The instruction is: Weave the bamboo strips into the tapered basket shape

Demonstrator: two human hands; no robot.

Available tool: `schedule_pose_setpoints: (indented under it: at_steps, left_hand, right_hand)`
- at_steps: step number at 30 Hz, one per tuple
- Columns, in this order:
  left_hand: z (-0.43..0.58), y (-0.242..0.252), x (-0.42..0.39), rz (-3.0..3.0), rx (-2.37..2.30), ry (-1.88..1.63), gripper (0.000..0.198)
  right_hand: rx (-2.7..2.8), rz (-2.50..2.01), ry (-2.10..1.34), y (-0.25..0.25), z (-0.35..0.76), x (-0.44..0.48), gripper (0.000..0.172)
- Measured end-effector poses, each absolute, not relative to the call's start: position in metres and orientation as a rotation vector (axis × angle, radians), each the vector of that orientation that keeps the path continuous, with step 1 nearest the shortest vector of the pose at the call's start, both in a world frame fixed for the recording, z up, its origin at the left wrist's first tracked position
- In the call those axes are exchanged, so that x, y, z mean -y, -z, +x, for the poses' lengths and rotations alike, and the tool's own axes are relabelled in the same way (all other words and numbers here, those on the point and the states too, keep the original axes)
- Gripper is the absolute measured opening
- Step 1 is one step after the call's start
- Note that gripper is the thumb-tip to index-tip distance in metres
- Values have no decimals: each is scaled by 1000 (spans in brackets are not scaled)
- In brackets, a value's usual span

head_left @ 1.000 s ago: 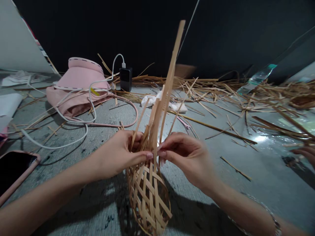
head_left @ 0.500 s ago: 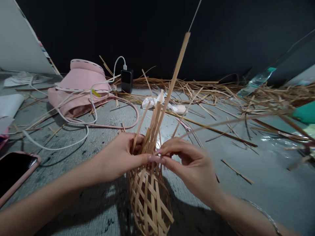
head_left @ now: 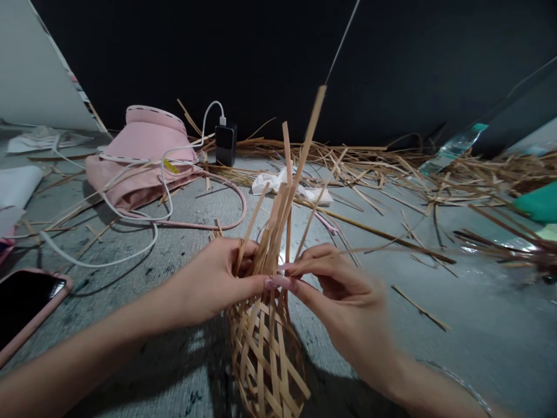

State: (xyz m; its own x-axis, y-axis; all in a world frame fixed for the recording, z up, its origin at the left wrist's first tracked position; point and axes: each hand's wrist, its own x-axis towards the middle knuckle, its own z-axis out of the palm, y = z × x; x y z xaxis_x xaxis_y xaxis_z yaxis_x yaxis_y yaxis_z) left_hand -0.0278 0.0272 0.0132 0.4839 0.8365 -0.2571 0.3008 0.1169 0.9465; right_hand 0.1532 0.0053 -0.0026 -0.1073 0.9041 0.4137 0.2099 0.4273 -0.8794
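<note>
Tan strips are woven into an open lattice basket, which is placed at the near middle of a grey tabletop, its lowest part cut off by the bottom edge of the view. From its upper part, the loose ends of the strips are bunched and pointed upward, a few of them splayed, and one is raised well above the rest, leaning right.

By the left hand, the bunch is held from the left: its grip is closed on the strips, with the thumb laid across the front and the fingers curled behind. By the right hand, the bunch is met from the right, thumb and forefinger brought close together beside the left thumb; whether a strip is pinched in this grip cannot be told. A bracelet is worn on the right wrist.

Behind the left hand, a pink hat is crossed by a white cable, and a black power bank is stood upright just to its right. At the left edge, a phone in a pink case is seen. Beyond the bunch, a crumpled white cloth is partly hidden by the strips, and a thin stick is laid slanting to the right. Along the dark wall, loose strips are heaped, with a clear bottle tilted among them.
</note>
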Motion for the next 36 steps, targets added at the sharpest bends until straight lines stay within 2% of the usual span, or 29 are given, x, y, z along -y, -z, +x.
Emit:
schedule_pose_setpoints:
  at_steps: [7, 16, 25, 36]
  left_hand:
    - [-30, -12, -29, 1401, -1036, -531, 23]
    - [-31, -10, -30, 1229, -932, -584, 13]
    - [-29, -12, -29, 1292, -969, -589, 12]
    - [-30, -11, -28, 1335, -995, -565, 19]
  right_hand:
    - [1452, -1096, -999, 4, 156, -5, 13]
    - [1218, -1006, -1498, 3, 157, -14, 20]
    - [1242, -1084, -1475, 2, 162, -16, 10]
    - [1309, -1099, -1587, -5, 161, -18, 14]
